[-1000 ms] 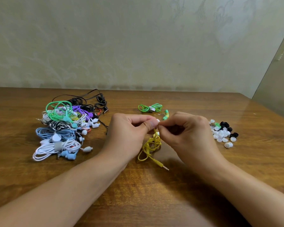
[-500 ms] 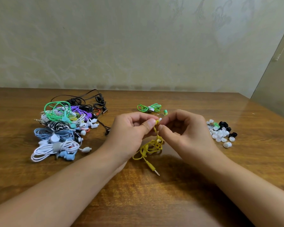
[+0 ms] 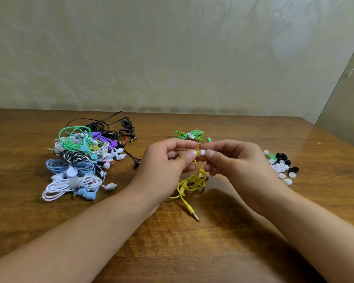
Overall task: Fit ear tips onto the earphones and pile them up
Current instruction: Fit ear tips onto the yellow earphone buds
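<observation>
A white ear tip (image 3: 202,152) is pinched between the thumb and fingers of the right hand (image 3: 236,166) and sits against the yellow earbud (image 3: 197,153) that the left hand (image 3: 165,167) pinches between thumb and forefinger; whether the tip is fully seated cannot be told. Both are held above the table (image 3: 192,242), at mid-frame. The remaining fingers of each hand are curled inward. From the earbud the yellow earphone cable (image 3: 189,183) hangs in a loose bundle down to the table between the wrists, and its jack plug (image 3: 193,212) lies on the wood, pointing toward the viewer.

Just behind the hands lies a green earphone set (image 3: 189,135), coiled and bound at its middle with a white tie. To the right, well apart from the hands, is a cluster of loose ear tips (image 3: 281,166), mostly white, several black at the far side, one green. To the left is a pile of earphones (image 3: 82,160) in mixed colours: green, purple, black, blue, white and a black-and-white striped cable, many with white tips showing. Behind the table stands a pale patterned wall (image 3: 172,58).
</observation>
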